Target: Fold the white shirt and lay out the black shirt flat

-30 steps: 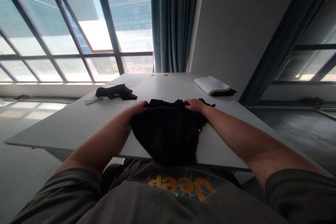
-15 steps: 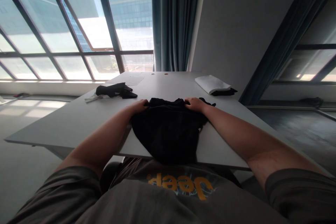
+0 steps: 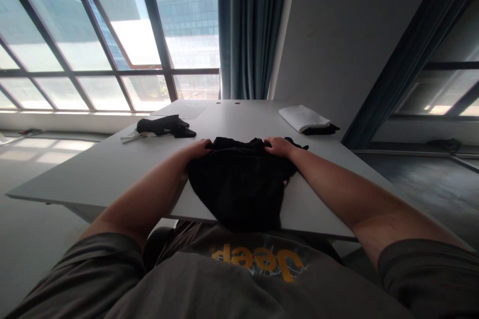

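A black garment [image 3: 239, 184] lies over the near edge of the white table [image 3: 228, 119], its lower part hanging toward my lap. Its exact kind is hard to tell in the dim light. My left hand [image 3: 200, 148] grips the far left corner of the cloth, fingers partly hidden by it. At the far right corner, my right hand [image 3: 277, 146] holds the same cloth with its fingers curled in. The far edge is bunched between both hands, and a bit of black fabric sticks out past my right wrist.
Crumpled black cloth [image 3: 161, 126] lies on a white piece at the table's left. On the right is a folded white cloth [image 3: 305, 116] over a black one [image 3: 322, 129]. Behind the table hang blue curtains [image 3: 250, 30] beside windows [image 3: 183, 20].
Almost nothing differs. Both hands keep their hold on the black garment in the same place; the view has tilted very slightly.
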{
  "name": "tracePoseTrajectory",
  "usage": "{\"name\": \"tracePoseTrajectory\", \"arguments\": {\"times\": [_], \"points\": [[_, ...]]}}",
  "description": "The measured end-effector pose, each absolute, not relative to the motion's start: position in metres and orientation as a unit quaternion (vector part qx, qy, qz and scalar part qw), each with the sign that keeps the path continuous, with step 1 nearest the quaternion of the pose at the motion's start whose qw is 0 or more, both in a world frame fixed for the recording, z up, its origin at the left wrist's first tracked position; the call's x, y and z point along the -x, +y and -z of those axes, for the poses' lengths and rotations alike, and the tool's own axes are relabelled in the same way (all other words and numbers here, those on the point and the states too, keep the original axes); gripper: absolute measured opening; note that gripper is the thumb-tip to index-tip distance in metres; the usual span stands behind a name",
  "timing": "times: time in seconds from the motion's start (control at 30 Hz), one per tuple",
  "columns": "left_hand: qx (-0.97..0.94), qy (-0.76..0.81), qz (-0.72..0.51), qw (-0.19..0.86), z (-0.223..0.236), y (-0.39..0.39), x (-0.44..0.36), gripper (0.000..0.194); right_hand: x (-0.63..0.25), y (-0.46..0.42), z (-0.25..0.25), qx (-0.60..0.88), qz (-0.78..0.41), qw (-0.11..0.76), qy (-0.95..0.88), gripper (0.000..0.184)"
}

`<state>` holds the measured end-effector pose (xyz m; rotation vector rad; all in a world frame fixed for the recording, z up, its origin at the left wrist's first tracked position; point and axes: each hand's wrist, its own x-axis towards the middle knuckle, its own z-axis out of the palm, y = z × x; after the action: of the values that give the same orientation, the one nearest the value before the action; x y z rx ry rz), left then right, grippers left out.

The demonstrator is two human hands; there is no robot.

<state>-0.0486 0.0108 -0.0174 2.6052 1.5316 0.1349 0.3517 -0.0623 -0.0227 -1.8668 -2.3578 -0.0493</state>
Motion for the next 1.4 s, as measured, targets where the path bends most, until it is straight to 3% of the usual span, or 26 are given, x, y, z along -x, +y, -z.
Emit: {"name": "tracePoseTrajectory", "arguments": {"times": [0.73,1.4], "points": [[-0.862,0.499,-0.049,0.073,0.0189,0.0130,0.0521,0.043,-0.3570,-0.0575,0.0268,0.622,0.013,0.064,-0.781,0.034],[-0.855,0.512,-0.051,0.066,0.0177,0.0093,0.0492,0.040,-0.3527,-0.0605,0.0243,0.622,0.015,0.067,-0.780,0.028]]}}
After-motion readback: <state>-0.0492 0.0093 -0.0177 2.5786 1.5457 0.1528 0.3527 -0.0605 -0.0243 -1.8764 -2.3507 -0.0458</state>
